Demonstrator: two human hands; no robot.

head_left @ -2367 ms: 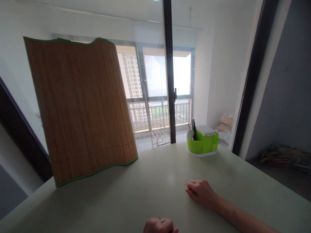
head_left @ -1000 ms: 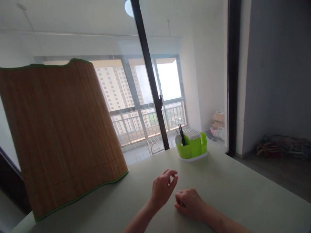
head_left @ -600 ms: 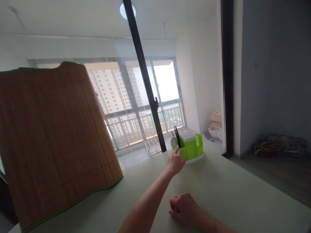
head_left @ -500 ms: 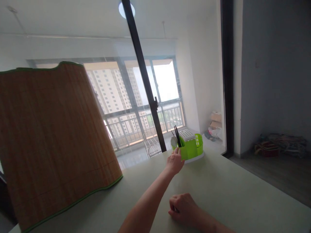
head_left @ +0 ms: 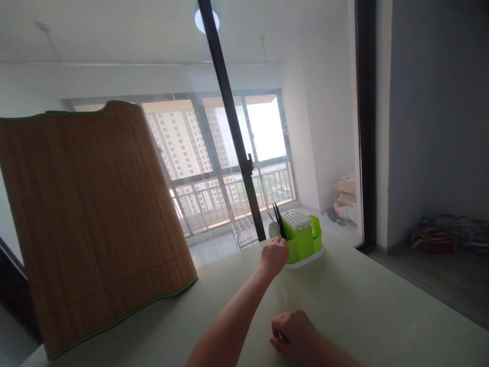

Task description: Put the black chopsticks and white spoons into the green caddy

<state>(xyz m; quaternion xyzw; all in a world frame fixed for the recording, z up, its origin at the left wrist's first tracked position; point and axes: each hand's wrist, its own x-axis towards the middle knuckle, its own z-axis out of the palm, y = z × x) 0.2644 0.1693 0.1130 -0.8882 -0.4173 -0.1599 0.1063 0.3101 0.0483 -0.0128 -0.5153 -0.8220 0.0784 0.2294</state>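
Note:
A bright green utensil holder (head_left: pixel 304 245) on a white base stands at the far side of the pale table. Black chopsticks or similar thin black sticks (head_left: pixel 280 220) and a round whitish utensil head (head_left: pixel 274 229) poke out of its left end. My left hand (head_left: pixel 273 256) reaches out to that end, its fingers curled over the near rim of the left cup; the fingertips are partly hidden. Closer to me, my right hand (head_left: pixel 292 330) rests on the table as a loose fist, apart from the holder, with nothing visible in it.
A large brown bamboo mat (head_left: pixel 107 224) with green edging stands upright on the left of the table (head_left: pixel 362 306). Behind the table is a glass partition with a dark frame post (head_left: pixel 233 127). Cardboard boxes (head_left: pixel 347 189) and a dark red bag (head_left: pixel 433 239) lie on the floor beyond.
My left fingers have curled in at the holder's rim, and the holder appears turned and slightly nearer. My right hand stays a fist. The whole view has shifted a little.

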